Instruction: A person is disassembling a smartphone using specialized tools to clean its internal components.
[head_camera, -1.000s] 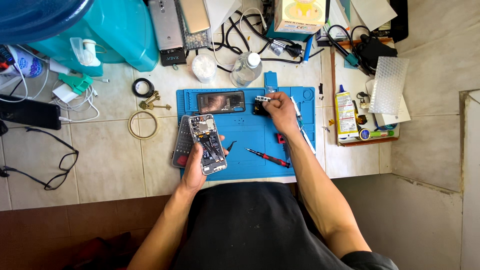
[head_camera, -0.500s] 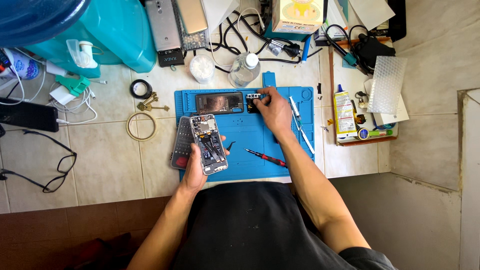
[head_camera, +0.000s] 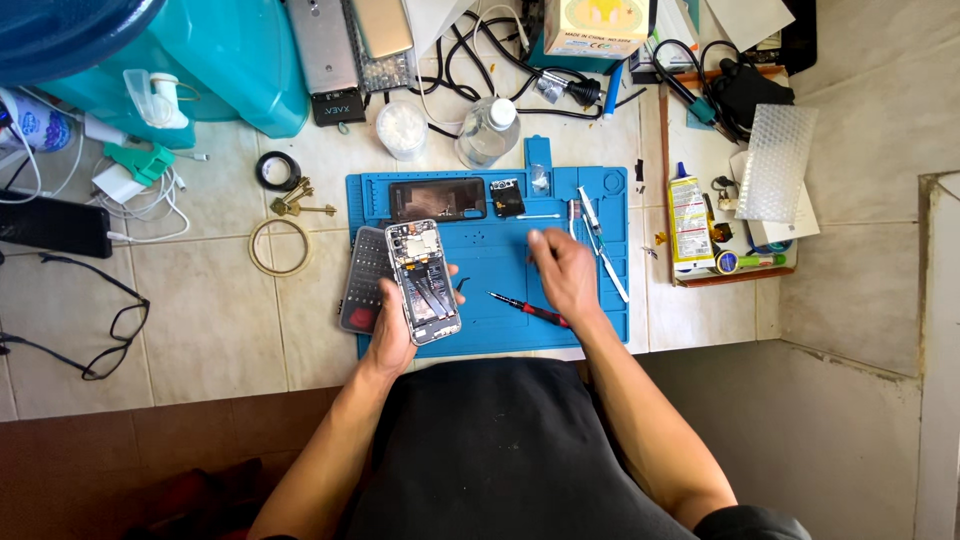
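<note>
Matt blue rubbery mat (head_camera: 500, 300) mid-frame; opened phone (head_camera: 424, 282) w/ shiny metal frame; glossy black glass panel (head_camera: 437, 200); smooth beige tile top (head_camera: 200, 320), lower left.

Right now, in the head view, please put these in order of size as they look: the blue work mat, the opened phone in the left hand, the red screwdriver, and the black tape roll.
1. Blue work mat, by far the largest.
2. Opened phone, held in the left hand.
3. Red screwdriver, shorter and much thinner than the phone.
4. Black tape roll, smallest in length, though wider than the screwdriver.
</note>
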